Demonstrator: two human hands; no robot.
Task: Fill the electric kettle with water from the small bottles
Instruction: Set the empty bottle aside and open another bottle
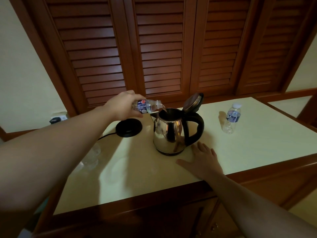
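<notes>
A steel electric kettle (169,133) with a black handle stands in the middle of the cream counter (257,145), its lid hinged up and open. My left hand (122,105) grips a small clear water bottle (148,105) tipped on its side, mouth over the kettle's opening, and water runs into it. My right hand (203,160) rests flat on the counter just right of the kettle's base, fingers spread. A second small bottle (232,118) with a white cap stands upright at the right.
The kettle's black power base (129,127) with its cord lies left of the kettle. Clear glassware (91,157) sits near the counter's left edge, partly hidden by my left arm. Louvred wooden doors (161,48) rise behind the counter.
</notes>
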